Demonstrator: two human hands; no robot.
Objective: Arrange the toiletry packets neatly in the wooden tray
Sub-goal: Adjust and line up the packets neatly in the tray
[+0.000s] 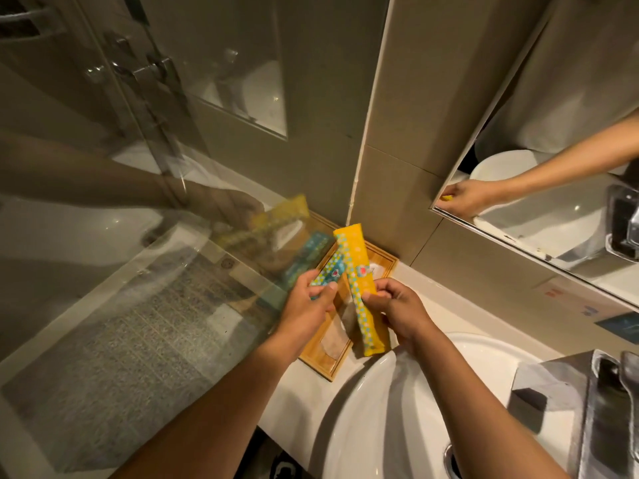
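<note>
A wooden tray (387,259) lies on the white counter in the corner between the glass panel and the tiled wall. Above it my left hand (306,302) grips a teal dotted packet (330,271) by its near end. My right hand (397,311) pinches a long yellow dotted packet (359,281) around its middle; this one crosses over the teal packet and points toward the corner. Pale wrapped items (333,342) lie flat inside the tray beneath both packets, partly hidden.
A glass shower panel (155,271) stands close on the left and reflects the packets. The white basin (397,409) sits right below the tray. A mirror (553,167) hangs at right, with a metal tap (608,402) under it.
</note>
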